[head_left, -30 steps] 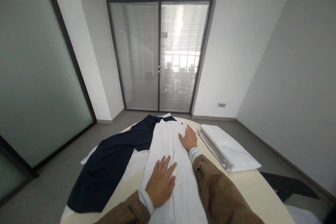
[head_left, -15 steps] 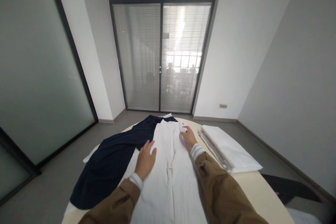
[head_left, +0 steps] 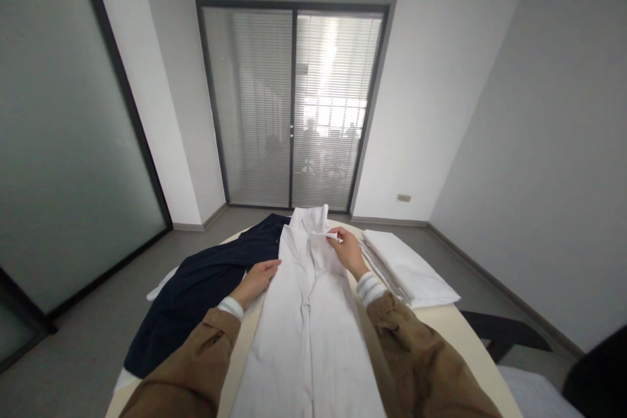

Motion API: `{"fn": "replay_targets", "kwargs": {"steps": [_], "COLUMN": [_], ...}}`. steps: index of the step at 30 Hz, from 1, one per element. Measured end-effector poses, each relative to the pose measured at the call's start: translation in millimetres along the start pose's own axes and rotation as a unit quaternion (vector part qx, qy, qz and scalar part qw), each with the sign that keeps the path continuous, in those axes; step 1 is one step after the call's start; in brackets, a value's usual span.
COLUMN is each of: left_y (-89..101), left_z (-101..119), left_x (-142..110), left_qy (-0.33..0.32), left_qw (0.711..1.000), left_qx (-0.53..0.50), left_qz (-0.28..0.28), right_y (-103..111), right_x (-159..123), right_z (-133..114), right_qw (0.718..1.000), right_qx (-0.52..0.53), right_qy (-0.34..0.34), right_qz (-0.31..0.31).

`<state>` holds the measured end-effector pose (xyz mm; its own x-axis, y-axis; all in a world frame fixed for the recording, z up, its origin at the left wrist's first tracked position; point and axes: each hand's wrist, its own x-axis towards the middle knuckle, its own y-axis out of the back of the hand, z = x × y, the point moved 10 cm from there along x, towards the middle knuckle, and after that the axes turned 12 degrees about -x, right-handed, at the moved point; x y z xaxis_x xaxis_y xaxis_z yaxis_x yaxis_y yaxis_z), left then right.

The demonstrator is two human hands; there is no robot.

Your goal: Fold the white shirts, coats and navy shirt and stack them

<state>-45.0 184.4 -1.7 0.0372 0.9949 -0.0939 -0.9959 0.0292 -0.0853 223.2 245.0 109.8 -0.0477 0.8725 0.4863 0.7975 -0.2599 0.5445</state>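
White garment [head_left: 306, 333] on the desk [head_left: 473, 356], between the forearms; long axis runs away from the wearer, toward the glass door [head_left: 292, 104]. Right hand [head_left: 347, 253] nearer its far end, thumb and fingers narrowed on a white flap by the right edge. Left hand [head_left: 257, 279] lower down, at the left long edge, fingers together and fingertips against the cloth; cannot tell whether it grips. Navy garment [head_left: 183, 304] lies left, partly behind the left hand; folded white stack [head_left: 416, 268] just beyond the right wrist.
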Motion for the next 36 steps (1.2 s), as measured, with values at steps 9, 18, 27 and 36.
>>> {"fn": "replay_targets", "kwargs": {"steps": [9, 18, 27, 36], "left_y": [-12.6, -7.6, -21.3, 11.1], "left_z": [34.8, 32.8, 12.9, -6.1], "left_x": [-39.6, -84.7, -132.1, -116.7], "left_qy": [-0.046, -0.059, 0.035, 0.037], "left_qw": [0.998, 0.978, 0.969, 0.998], "left_qx": [-0.051, -0.199, -0.119, 0.044], "left_qz": [0.002, -0.003, -0.215, 0.013], "right_y": [57.1, 59.2, 2.8, -2.1], "right_x": [-61.9, -150.2, -285.6, -284.0], "right_z": [-68.9, -113.3, -108.0, -76.4], "right_qw": [0.997, 0.943, 0.711, 0.699], "right_qx": [0.077, 0.211, 0.259, 0.164], "right_qy": [0.013, 0.048, -0.054, -0.099], "right_qz": [0.009, -0.254, -0.651, -0.689]}}
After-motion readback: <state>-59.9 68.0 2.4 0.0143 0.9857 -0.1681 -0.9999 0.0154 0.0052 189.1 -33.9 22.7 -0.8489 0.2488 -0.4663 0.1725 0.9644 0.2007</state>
